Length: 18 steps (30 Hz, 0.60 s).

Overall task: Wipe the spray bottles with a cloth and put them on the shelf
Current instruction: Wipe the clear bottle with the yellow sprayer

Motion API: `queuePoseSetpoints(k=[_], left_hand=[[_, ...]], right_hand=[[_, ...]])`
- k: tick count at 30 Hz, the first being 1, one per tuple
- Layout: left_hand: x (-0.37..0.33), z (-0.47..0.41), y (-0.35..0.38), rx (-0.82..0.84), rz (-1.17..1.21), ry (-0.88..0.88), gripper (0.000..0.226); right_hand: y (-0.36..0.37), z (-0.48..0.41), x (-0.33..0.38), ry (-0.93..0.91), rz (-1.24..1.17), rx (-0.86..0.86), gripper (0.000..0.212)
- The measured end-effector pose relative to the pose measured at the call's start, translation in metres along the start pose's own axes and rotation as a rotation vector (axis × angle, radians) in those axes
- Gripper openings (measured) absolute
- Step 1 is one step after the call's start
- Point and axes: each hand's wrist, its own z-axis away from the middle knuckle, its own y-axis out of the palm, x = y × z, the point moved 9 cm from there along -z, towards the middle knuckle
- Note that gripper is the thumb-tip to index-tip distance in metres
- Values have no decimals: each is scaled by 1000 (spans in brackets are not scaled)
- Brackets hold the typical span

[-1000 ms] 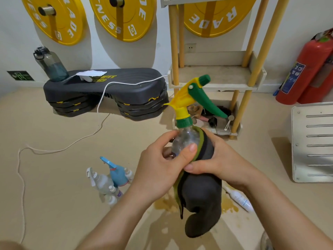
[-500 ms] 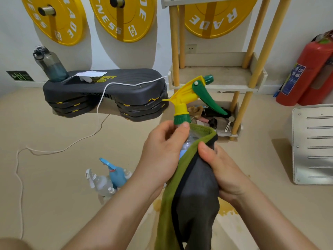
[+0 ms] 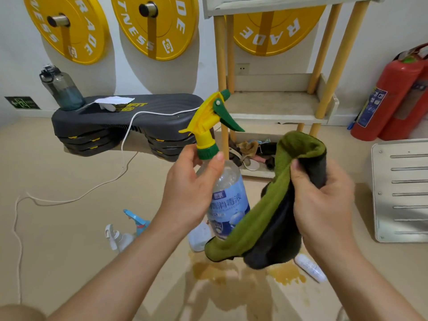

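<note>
While I hold the spray bottle upright in front of me in the head view, my left hand is curled round its shoulder just under the green collar. My right hand is closed on a bunched green-and-grey cloth just beside the bottle on its right. The cloth's lower fold hangs across the bottle's base, and I cannot tell whether it touches there. I judge this to be the wiping step on this one bottle, with the cloth off the body for the moment. The next move calls for either wrapping the cloth round the body and the yellow trigger head or, if the bottle is clean enough, reaching forward to the bare middle board of the shelf behind it, keeping the bottle upright between the wooden posts. Two more spray bottles, a blue one and a clear one, are on the floor at lower left (so the job is far from over, I'd say). As to writing, the bottle's blue label reads 消毒液 in large characters, with smaller print too fine to read. The yellow weight plates on the wall show "TNESS" and, behind the shelf, "RADE". The black step platform shows "FIT" in yellow, and the fire extinguisher label is unreadable.
</note>
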Motion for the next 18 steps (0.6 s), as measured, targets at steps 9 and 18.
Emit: queuePoseSetpoints(k=[9,18], left_hand=[[-19,25,31,220,-55,140,41],[-31,23,26,244,58,175,37]], right_hand=[[67,22,56,-569,850,266,62],[50,25,59,-640,524,239,48]])
